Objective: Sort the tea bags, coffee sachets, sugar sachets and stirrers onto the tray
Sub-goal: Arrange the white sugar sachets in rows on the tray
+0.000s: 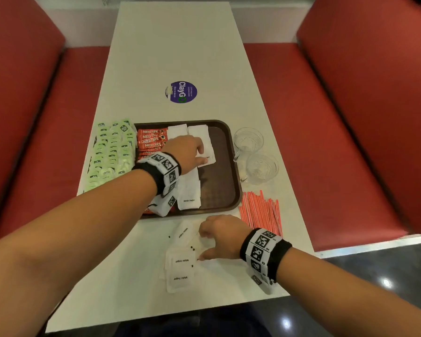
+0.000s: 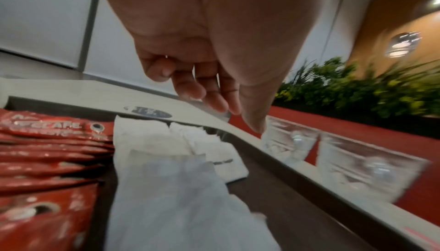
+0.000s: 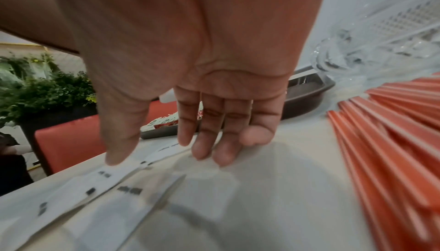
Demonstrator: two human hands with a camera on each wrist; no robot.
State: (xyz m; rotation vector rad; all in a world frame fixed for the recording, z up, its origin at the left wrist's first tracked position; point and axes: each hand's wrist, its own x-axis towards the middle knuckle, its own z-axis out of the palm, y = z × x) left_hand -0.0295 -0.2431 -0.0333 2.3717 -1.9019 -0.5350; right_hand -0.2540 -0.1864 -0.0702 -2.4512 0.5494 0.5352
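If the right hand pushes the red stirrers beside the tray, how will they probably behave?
The stirrers are thin, straight tubes lying loose on the table, so they would probably roll and scatter rather than move as one bundle. They look light, so a soft push should be enough. The glasses stand just beyond them, so pushing that way may knock them.

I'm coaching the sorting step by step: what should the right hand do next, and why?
Probably pinch a loose sugar sachet and carry it to the tray: the right hand is open over several sachets on the table, while the tray's white row is partly filled.
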